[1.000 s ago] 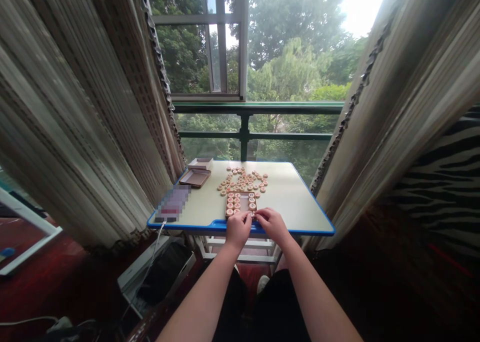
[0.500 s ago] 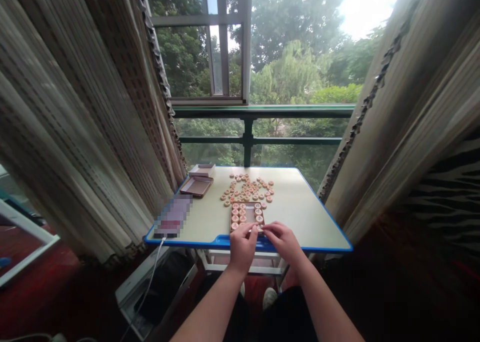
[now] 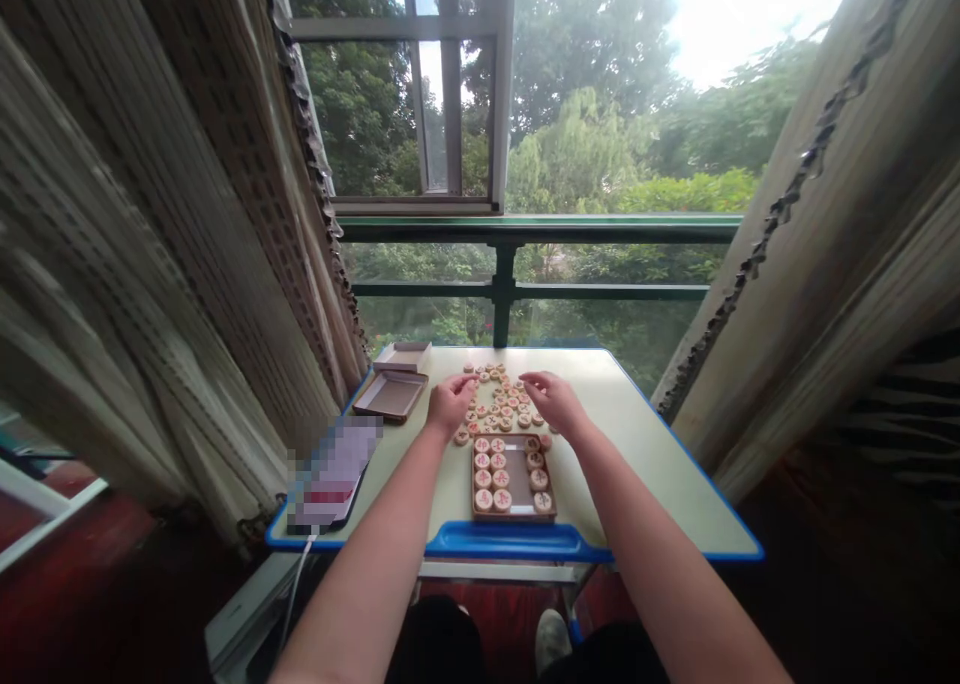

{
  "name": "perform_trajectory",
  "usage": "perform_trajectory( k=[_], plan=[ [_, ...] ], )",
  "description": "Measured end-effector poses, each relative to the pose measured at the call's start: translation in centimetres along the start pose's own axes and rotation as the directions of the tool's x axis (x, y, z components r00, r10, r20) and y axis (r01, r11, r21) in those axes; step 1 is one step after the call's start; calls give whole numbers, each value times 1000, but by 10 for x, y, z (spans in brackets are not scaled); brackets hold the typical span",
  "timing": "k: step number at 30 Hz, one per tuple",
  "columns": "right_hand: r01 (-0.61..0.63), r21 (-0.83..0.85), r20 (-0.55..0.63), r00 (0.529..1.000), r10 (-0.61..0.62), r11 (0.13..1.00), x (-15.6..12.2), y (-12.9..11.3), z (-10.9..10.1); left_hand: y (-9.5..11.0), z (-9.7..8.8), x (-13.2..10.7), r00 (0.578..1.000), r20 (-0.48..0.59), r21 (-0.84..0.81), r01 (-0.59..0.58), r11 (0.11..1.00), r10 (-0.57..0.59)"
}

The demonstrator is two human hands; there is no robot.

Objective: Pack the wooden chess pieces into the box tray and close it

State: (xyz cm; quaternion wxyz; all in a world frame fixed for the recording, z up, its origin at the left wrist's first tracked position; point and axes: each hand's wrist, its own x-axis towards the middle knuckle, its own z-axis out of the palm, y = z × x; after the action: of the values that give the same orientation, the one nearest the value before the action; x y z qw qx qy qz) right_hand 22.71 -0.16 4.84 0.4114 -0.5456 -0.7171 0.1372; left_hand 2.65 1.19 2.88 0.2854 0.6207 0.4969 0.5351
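Note:
Round wooden Chinese chess pieces [image 3: 491,424] lie scattered over the middle of the table. My left hand [image 3: 451,404] is at the left side of this spread, thumb and fingers pinched together; what is between them, if anything, is too small to make out. On the opposite side, my right hand [image 3: 553,400] has its fingertips drawn together at a loose piece; whether they grip it is unclear. Nearer to me sits a shallow brown box [image 3: 519,474]. Two columns of red-marked pieces [image 3: 501,479] fill its left side, and a column of dark-marked pieces [image 3: 538,479] lines its right.
An open box part [image 3: 390,396] and a paler tray [image 3: 405,356] lie at the back left. A phone [image 3: 337,479] with a white cable rests at the left edge. The pale table [image 3: 645,464] has a blue rim, with curtains on both sides and a railing behind.
Both hands have left the box's near end and moved forward to the scattered pieces, spreading apart. A dark-marked piece now shows at the box's near right corner. The view has shifted slightly.

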Motion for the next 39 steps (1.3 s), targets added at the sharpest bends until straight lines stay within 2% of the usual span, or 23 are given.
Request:
perform_trajectory(
  k=[3, 7, 11, 15, 17, 19, 21, 23, 26, 30, 33, 36, 39],
  plan=[
    [36, -151, -117, 992, -54, 988, 4, 25, 12, -13, 6, 4, 991, 49, 106, -129, 986, 124],
    [102, -226, -98, 987, -127, 969, 2, 41, 23, -21, 12, 0, 969, 138, 197, -229, 953, 204],
    [123, -241, 62, 992, -111, 963, 6, 45, 30, -27, 16, 0, 970, 166, 329, -223, 918, 176],
    [74, -227, 37, 997, -68, 971, 8, 46, 31, -32, 15, 1, 981, 168, 382, -160, 910, 102],
    [97, -255, 72, 994, -81, 962, 7, 46, 32, -34, 15, 2, 989, 141, 356, -95, 930, 47],
    [104, -274, 103, 992, -78, 956, 6, 47, 32, -36, 15, 3, 996, 72, 281, 32, 959, -54],
    [82, -288, 100, 993, -55, 954, 5, 47, 32, -40, 15, 4, 985, 9, 185, 167, 969, -171],
    [73, -298, 76, 996, -53, 952, 5, 46, 32, -46, 15, 6, 973, -15, 108, 229, 968, -229],
    [125, -289, 95, 990, -102, 949, 4, 42, 31, -54, 15, 9, 973, -6, 28, 229, 973, -229],
    [225, -230, 269, 950, -160, 947, 3, 35, 33, -60, 17, 11, 964, 16, -46, 265, 963, -264],
    [251, -189, 336, 925, -178, 949, 2, 33, 33, -61, 17, 11, 962, -21, -128, 268, 955, -273],
    [242, -174, 344, 923, -171, 955, 2, 34, 33, -60, 17, 10, 960, -81, -178, 252, 951, -269],
    [134, -221, 274, 959, -70, 966, 3, 37, 29, -59, 14, 11, 944, -105, -216, 286, 934, -313]
  ],
)
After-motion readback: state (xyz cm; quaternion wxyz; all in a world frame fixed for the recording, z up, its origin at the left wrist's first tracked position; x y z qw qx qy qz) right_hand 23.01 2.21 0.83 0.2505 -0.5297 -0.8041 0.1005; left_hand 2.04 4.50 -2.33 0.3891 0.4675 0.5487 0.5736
